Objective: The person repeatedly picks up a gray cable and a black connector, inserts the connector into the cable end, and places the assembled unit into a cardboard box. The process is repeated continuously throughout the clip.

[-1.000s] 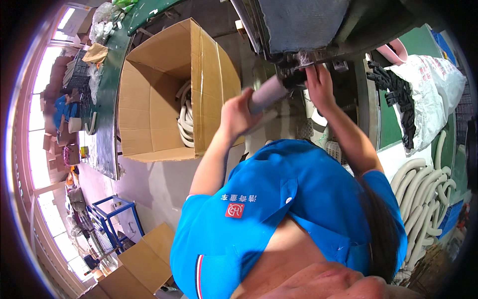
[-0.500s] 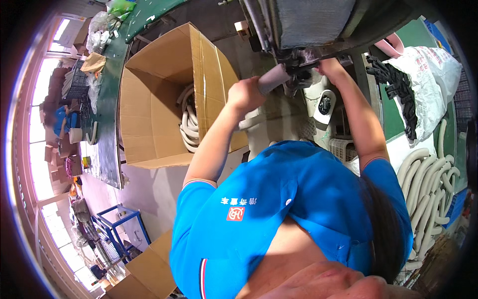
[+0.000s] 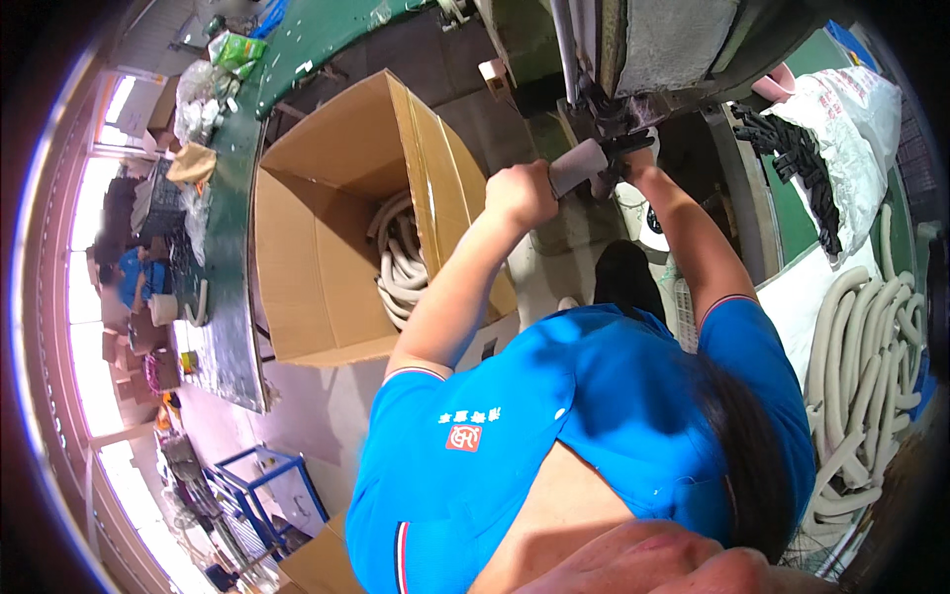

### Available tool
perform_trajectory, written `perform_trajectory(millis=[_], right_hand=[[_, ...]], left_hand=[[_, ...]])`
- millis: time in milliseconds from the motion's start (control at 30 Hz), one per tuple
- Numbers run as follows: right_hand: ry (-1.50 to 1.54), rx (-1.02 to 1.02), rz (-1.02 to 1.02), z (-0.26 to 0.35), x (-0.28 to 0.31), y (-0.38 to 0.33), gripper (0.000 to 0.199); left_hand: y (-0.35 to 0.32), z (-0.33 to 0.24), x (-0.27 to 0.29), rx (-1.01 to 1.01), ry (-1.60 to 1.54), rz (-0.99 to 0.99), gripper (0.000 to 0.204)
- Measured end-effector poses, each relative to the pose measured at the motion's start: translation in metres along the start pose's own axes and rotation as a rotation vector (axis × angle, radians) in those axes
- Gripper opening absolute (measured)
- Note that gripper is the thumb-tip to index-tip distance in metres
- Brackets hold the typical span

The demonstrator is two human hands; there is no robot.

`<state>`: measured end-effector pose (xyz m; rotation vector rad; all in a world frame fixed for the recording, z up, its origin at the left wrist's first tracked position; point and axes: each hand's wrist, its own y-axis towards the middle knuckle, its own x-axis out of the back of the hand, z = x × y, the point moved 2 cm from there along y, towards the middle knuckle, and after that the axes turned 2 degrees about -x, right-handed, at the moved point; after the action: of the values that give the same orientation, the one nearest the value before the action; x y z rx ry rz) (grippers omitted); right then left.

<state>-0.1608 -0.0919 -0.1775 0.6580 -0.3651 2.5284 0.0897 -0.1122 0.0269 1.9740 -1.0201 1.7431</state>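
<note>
Tube (image 3: 579,166), short, pale grey, cylindrical, sits by near edge of dark metal machine w/ grey panel (image 3: 681,45), far end at its blk metal fitting (image 3: 623,148). L hand (image 3: 522,194) clenched round tube's near end. R hand (image 3: 641,164) beside fitting, fingers mostly hidden, can't tell if gripping. Open brown cardboard box (image 3: 322,252) w/ curved pale hoses (image 3: 401,272) inside: L of machine. White plastic sack (image 3: 861,119) + blk strips (image 3: 792,158): R of machine. Curved off-white hose pile (image 3: 856,366): R of machine, closer to person.

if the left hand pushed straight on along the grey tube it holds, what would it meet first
Probably the black part at the far end of the grey tube, near the right hand; depth there is unclear.
</note>
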Motion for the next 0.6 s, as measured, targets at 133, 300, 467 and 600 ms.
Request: perform_trajectory(millis=[133, 300, 467, 600], right_hand=[[-0.144, -0.12, 0.025, -0.013, 0.006, 0.018, 0.019], [-0.097, -0.047, -0.083, -0.01, 0.021, 0.011, 0.03], [-0.117, 0.001, -0.117, 0.012, 0.039, 0.006, 0.025], [0.097, -0.079, -0.067, 0.03, 0.062, 0.0, 0.022]], left_hand=[[0.001, -0.003, 0.003, -0.028, -0.043, 0.028, 0.034], [0.0, -0.005, 0.006, -0.013, -0.038, 0.036, 0.033], [0.003, -0.003, 0.001, -0.026, -0.049, 0.052, 0.033], [-0.003, -0.003, 0.013, -0.068, -0.044, 0.013, 0.032]])
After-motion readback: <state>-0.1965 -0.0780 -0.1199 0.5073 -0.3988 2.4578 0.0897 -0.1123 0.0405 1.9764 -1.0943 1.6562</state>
